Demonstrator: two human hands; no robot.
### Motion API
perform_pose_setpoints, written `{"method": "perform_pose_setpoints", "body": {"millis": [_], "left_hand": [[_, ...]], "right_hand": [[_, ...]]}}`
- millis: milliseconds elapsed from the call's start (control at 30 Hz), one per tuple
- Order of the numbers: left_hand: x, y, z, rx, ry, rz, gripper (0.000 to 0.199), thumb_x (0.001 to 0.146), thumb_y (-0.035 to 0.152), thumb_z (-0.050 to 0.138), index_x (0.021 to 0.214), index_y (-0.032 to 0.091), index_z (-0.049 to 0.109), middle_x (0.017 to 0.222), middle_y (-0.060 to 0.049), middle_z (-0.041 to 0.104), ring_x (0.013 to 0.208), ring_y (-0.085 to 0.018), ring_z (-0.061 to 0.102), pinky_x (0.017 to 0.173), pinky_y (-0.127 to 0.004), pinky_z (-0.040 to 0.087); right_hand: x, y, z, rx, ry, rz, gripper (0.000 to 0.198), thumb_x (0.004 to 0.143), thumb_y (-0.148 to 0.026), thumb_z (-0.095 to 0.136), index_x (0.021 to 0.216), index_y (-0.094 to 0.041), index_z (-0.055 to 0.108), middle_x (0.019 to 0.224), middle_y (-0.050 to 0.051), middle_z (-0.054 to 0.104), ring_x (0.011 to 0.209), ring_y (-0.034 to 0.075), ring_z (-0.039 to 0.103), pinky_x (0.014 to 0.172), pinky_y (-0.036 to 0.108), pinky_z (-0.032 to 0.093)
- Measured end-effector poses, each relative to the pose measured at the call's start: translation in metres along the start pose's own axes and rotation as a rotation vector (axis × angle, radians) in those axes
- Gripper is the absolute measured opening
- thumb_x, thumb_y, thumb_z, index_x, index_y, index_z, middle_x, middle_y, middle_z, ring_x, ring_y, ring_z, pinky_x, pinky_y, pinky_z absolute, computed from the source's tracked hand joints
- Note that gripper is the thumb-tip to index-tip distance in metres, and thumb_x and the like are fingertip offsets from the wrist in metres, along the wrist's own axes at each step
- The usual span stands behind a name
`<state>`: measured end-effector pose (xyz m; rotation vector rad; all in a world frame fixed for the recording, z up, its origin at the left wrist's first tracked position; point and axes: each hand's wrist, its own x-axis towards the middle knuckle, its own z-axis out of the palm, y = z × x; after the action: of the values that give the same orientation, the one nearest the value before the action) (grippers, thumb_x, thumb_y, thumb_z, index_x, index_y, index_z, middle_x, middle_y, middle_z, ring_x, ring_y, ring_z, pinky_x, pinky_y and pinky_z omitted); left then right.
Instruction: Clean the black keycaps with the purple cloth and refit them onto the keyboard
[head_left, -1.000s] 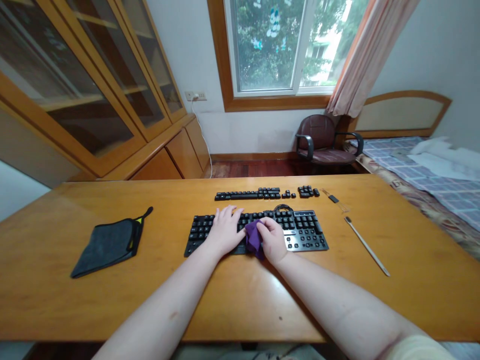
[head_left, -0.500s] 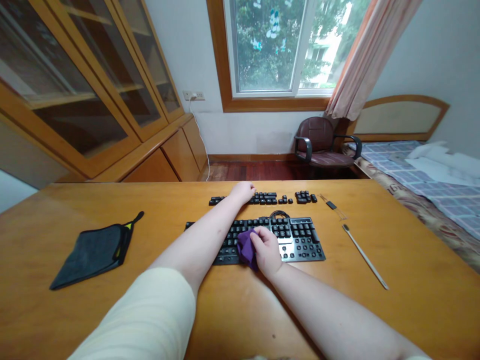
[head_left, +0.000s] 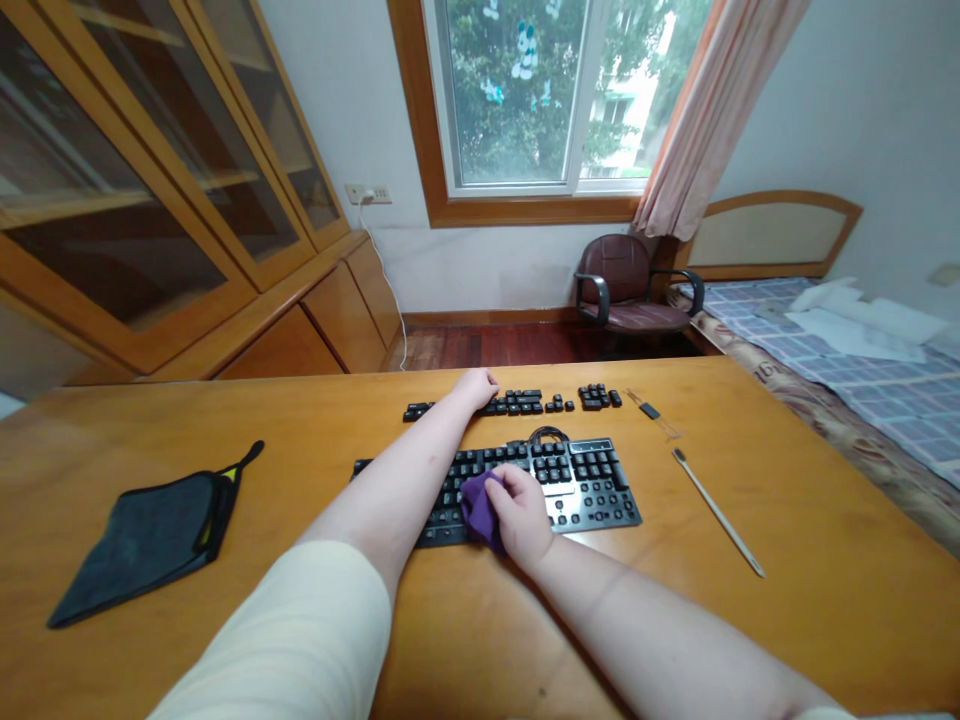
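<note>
A black keyboard [head_left: 600, 486] lies on the wooden table in front of me, with bare key sockets on its right and lower parts. My right hand [head_left: 523, 515] pinches a purple cloth [head_left: 481, 508] over the lower middle of the keyboard. Reaching across the keyboard's left part, my left hand [head_left: 476, 389] is at the row of loose black keycaps [head_left: 517, 403] behind it. Its fingers are bent together, and whatever they may hold is hidden. My left forearm covers part of the keyboard and some keycaps.
On the left lies a dark grey zip pouch [head_left: 154, 535]. To the right are a wire keycap puller [head_left: 649, 410] and a thin long-handled brush [head_left: 718, 512]. Coiled cable [head_left: 549, 434] sits behind the keyboard. An office chair [head_left: 619, 285] stands beyond the table.
The view has turned slightly, so the furniture and table items appear farther left. Both hands stay at about the same places over the keycaps and keyboard; the purple cloth is still held.
</note>
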<state>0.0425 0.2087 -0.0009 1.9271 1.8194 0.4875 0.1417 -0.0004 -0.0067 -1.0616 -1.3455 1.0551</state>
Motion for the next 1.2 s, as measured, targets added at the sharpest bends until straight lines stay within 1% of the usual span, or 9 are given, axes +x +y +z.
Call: {"method": "perform_pose_setpoints", "body": {"millis": [133,233,367,467,633,733,833,967,1200], "left_hand": [[-0.004,-0.001,-0.01,-0.12,0.066,0.013,0.008,0.063,0.019,0.068,0.07,0.015,0.066,0.075,-0.007,0.069,0.075,-0.019,0.063,0.074,-0.029,0.048],[-0.023,0.002,-0.025,-0.24,0.143,0.061,0.016,0.07,0.024,0.063,0.082,0.014,0.065,0.084,-0.008,0.068,0.079,-0.017,0.063,0.076,-0.028,0.048],[-0.077,0.002,-0.039,-0.428,0.167,0.132,0.028,0.077,0.03,0.056,0.101,0.015,0.06,0.09,-0.006,0.068,0.077,-0.013,0.064,0.074,-0.026,0.051],[-0.129,-0.005,-0.04,-0.821,0.12,0.132,0.028,0.07,0.031,0.065,0.092,0.013,0.064,0.085,-0.007,0.069,0.075,-0.015,0.064,0.075,-0.031,0.053],[-0.19,-0.019,-0.032,-0.901,0.131,0.022,0.032,0.07,0.033,0.065,0.097,0.015,0.066,0.095,-0.008,0.07,0.086,-0.019,0.065,0.085,-0.036,0.051],[-0.199,-0.023,-0.026,-0.876,0.127,0.039,0.034,0.071,0.03,0.064,0.101,0.015,0.065,0.104,-0.009,0.068,0.094,-0.02,0.063,0.089,-0.036,0.049],[-0.198,-0.025,-0.022,-0.865,0.151,0.066,0.032,0.073,0.029,0.062,0.101,0.015,0.065,0.105,-0.009,0.068,0.095,-0.02,0.063,0.09,-0.036,0.048],[-0.195,-0.026,-0.018,-0.939,0.15,0.05,0.031,0.071,0.026,0.064,0.1,0.015,0.065,0.1,-0.008,0.069,0.089,-0.02,0.065,0.086,-0.036,0.051],[-0.198,-0.026,-0.015,-0.966,0.143,0.066,0.02,0.066,0.025,0.069,0.083,0.015,0.067,0.085,-0.006,0.07,0.08,-0.018,0.066,0.08,-0.033,0.052]], "right_hand": [[0.001,0.003,0.001,0.008,0.006,-0.008,0.017,0.079,-0.025,0.051,0.064,-0.018,0.056,0.061,-0.002,0.055,0.061,0.015,0.05,0.059,0.025,0.038],[0.001,0.004,0.001,0.049,0.035,0.002,0.017,0.081,-0.027,0.051,0.068,-0.018,0.058,0.064,-0.001,0.057,0.063,0.015,0.052,0.061,0.025,0.04],[0.002,0.002,0.001,0.091,0.047,0.017,0.019,0.083,-0.031,0.049,0.075,-0.018,0.06,0.071,0.001,0.061,0.068,0.016,0.054,0.064,0.026,0.042],[0.002,0.003,0.002,0.143,0.029,0.043,0.018,0.083,-0.034,0.05,0.08,-0.019,0.059,0.068,0.0,0.059,0.06,0.014,0.053,0.056,0.025,0.042],[0.004,0.004,0.003,0.201,0.064,0.079,0.023,0.085,-0.039,0.049,0.09,-0.019,0.059,0.071,0.002,0.062,0.054,0.014,0.055,0.055,0.026,0.046],[0.005,0.003,0.003,0.208,0.096,0.091,0.027,0.085,-0.041,0.048,0.096,-0.018,0.059,0.081,0.005,0.064,0.059,0.016,0.059,0.06,0.029,0.049],[0.005,0.003,0.003,0.204,0.059,0.095,0.029,0.085,-0.04,0.047,0.099,-0.019,0.061,0.076,0.004,0.064,0.056,0.015,0.057,0.056,0.028,0.049],[0.004,0.005,0.004,0.162,-0.03,0.091,0.03,0.085,-0.037,0.049,0.106,-0.021,0.063,0.079,0.003,0.065,0.053,0.013,0.055,0.05,0.025,0.047],[0.005,0.005,0.004,0.157,-0.043,0.089,0.031,0.081,-0.032,0.054,0.109,-0.023,0.064,0.089,0.005,0.067,0.057,0.013,0.057,0.052,0.026,0.05]]}}
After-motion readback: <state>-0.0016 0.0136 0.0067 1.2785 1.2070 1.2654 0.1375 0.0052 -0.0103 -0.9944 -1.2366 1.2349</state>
